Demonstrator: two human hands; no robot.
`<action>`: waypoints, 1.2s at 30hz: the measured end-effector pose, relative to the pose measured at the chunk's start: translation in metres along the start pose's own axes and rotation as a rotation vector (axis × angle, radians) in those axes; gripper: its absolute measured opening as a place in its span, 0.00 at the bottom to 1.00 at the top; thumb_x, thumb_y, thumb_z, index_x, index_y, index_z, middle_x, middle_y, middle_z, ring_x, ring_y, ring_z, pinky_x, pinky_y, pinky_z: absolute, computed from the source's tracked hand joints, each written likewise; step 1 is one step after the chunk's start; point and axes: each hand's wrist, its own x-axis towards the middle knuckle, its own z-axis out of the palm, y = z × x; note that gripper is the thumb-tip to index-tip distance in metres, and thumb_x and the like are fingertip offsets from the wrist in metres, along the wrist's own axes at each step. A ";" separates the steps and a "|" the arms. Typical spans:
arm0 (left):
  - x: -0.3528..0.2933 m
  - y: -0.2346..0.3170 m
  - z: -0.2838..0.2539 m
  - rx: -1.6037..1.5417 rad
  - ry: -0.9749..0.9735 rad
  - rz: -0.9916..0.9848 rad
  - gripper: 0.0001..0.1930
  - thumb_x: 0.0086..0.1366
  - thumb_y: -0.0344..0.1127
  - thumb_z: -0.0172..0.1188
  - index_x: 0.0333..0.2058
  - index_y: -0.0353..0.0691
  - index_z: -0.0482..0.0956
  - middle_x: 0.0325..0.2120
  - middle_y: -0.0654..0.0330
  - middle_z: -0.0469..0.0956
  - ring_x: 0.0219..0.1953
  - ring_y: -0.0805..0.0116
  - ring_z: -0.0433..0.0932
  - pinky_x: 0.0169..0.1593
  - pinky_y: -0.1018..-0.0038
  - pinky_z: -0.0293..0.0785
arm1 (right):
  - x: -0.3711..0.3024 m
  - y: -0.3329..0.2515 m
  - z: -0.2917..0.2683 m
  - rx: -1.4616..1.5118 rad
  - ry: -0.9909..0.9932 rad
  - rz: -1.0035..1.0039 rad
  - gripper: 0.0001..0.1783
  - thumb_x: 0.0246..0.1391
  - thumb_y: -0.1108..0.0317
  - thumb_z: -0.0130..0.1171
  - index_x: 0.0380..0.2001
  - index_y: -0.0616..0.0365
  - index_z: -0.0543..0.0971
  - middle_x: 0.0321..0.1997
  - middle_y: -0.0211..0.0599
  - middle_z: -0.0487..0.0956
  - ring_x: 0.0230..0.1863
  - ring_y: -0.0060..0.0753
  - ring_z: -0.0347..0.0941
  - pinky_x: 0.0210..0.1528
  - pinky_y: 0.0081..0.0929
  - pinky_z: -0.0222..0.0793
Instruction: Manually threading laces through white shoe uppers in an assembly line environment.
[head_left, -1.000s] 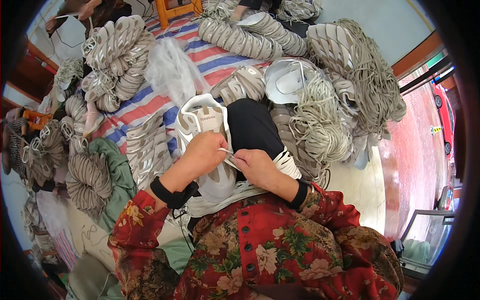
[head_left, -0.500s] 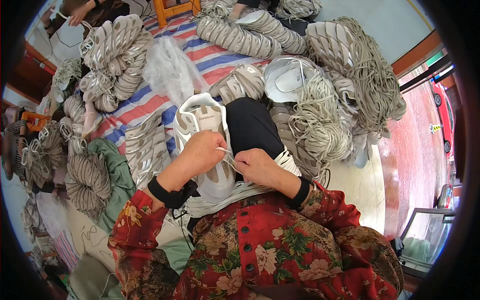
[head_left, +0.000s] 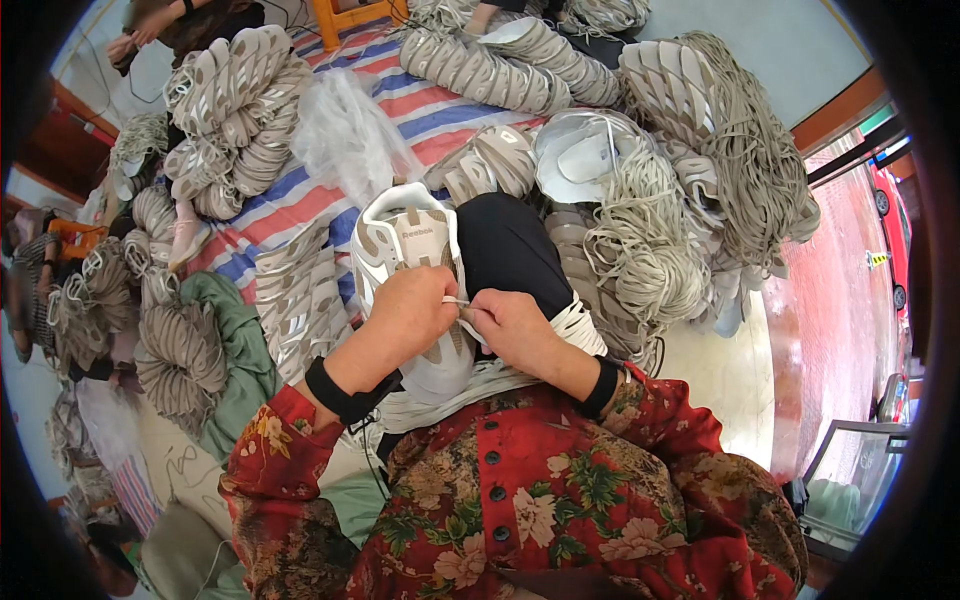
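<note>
A beige and white shoe upper (head_left: 408, 232) lies over my lap, its open collar pointing away from me. Above its lower half, my left hand (head_left: 412, 312) is closed in a pinch on a pale shoelace (head_left: 457, 301). My right hand (head_left: 512, 328) pinches the same lace just to the right, and a short stretch of it runs between the two hands. The hands cover the shoe's eyelet area, so how the lace passes through it is hidden. A bundle of white laces (head_left: 577, 328) rests on my dark trouser leg (head_left: 508, 255), beside my right hand.
Stacked shoe uppers (head_left: 232, 95) and a heap of loose laces (head_left: 645, 262) lie ahead on a striped sheet (head_left: 300, 215). A clear plastic bag (head_left: 345, 125) sits beyond the shoe. Green cloth (head_left: 235, 360) is at left; another person's hands (head_left: 150, 25) show at far left.
My hands have come slightly closer together, and the loose lace loop between them is now a short, straighter stretch. The shoe has barely shifted.
</note>
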 end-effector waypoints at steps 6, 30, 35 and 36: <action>-0.014 0.003 0.005 0.019 0.031 0.013 0.07 0.50 0.33 0.58 0.29 0.39 0.77 0.22 0.49 0.78 0.28 0.47 0.78 0.33 0.59 0.73 | 0.001 -0.019 0.007 -0.533 -0.026 -0.078 0.08 0.53 0.67 0.50 0.28 0.62 0.73 0.23 0.50 0.77 0.26 0.51 0.77 0.30 0.44 0.71; -0.032 0.018 0.015 0.005 0.210 -0.064 0.09 0.53 0.35 0.58 0.34 0.41 0.76 0.22 0.50 0.78 0.27 0.48 0.78 0.32 0.58 0.73 | 0.005 -0.010 -0.005 0.720 -0.233 0.489 0.10 0.59 0.69 0.45 0.26 0.60 0.73 0.18 0.34 0.75 0.11 0.24 0.69 0.11 0.22 0.61; -0.031 0.018 0.015 0.029 0.171 -0.055 0.11 0.53 0.36 0.58 0.36 0.41 0.77 0.22 0.49 0.78 0.27 0.48 0.78 0.31 0.59 0.73 | 0.011 -0.010 -0.005 0.594 -0.199 0.406 0.09 0.59 0.69 0.47 0.27 0.60 0.73 0.19 0.33 0.75 0.12 0.22 0.70 0.11 0.21 0.64; -0.031 0.015 0.015 0.020 0.177 -0.038 0.12 0.53 0.36 0.58 0.37 0.41 0.77 0.22 0.48 0.77 0.27 0.47 0.78 0.31 0.59 0.73 | 0.013 -0.011 -0.010 0.549 -0.256 0.444 0.08 0.57 0.68 0.49 0.27 0.59 0.73 0.20 0.38 0.76 0.15 0.32 0.74 0.16 0.28 0.69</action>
